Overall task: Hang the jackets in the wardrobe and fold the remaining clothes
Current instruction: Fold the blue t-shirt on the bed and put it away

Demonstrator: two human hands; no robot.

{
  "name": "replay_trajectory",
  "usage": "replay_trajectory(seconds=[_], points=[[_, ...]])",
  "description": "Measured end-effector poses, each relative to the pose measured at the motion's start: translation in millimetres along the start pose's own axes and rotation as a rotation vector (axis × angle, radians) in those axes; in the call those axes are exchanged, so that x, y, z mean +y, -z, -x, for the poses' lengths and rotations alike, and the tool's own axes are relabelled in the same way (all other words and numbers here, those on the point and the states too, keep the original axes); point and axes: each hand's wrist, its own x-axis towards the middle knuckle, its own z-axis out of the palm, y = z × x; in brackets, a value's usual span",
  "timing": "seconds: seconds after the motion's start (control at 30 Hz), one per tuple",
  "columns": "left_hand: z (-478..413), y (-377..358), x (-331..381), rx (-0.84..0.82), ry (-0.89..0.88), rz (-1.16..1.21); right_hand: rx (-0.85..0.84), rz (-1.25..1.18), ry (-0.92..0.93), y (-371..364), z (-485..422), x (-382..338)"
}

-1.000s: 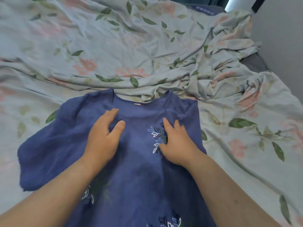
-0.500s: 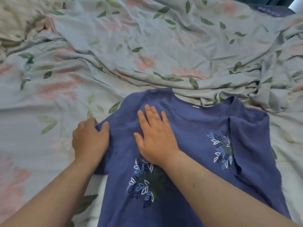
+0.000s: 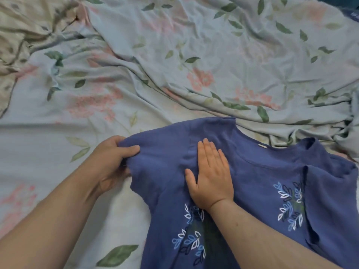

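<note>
A blue shirt (image 3: 258,183) with white and light blue leaf embroidery lies on the bed, collar toward the far side. Its right side is folded in over the front. My left hand (image 3: 110,162) grips the shirt's left sleeve, thumb on top and fingers under the cloth, lifting it slightly. My right hand (image 3: 210,175) lies flat on the shirt, fingers straight, pressing the cloth near the left shoulder.
A pale blue bedsheet (image 3: 174,65) with pink flowers and green leaves covers the bed, rumpled in ridges beyond the shirt. A beige patterned cloth (image 3: 17,35) lies bunched at the far left corner.
My view swung left. The left hand went from the shirt's chest to its left sleeve and has taken hold of it. The right hand crossed over to press near the left shoulder.
</note>
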Motion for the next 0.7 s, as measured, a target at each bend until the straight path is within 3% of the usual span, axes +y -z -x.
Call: replay_trajectory(seconds=[0.07, 0.17, 0.23, 0.37, 0.43, 0.57, 0.7], points=[[-2.9, 4.6, -3.5, 0.116, -0.079, 0.08, -0.005, 0.016, -0.01, -0.7, -1.4, -0.5], [-1.7, 0.9, -10.3, 0.152, -0.102, 0.2, -0.022, 0.048, -0.02, -2.3, -2.1, -0.6], [-1.1, -2.4, -15.2, 0.144, -0.031, 0.085, -0.025, 0.055, -0.027, -2.1, -2.4, -1.1], [-0.2, -13.6, -26.2, 0.239, -0.029, -0.5, -0.016, 0.064, -0.031, -2.2, -3.1, -1.3], [3.1, -23.3, -26.5, 0.232, -0.043, -0.521, -0.012, 0.067, -0.033, -2.5, -3.3, -1.1], [-2.8, -28.2, -21.8, 0.191, 0.053, -0.32, -0.017, 0.069, -0.025, -3.4, -3.7, -0.4], [8.6, -27.8, -25.6, 0.157, -0.039, -0.428, 0.014, 0.045, -0.014, -5.6, -2.7, 1.7]])
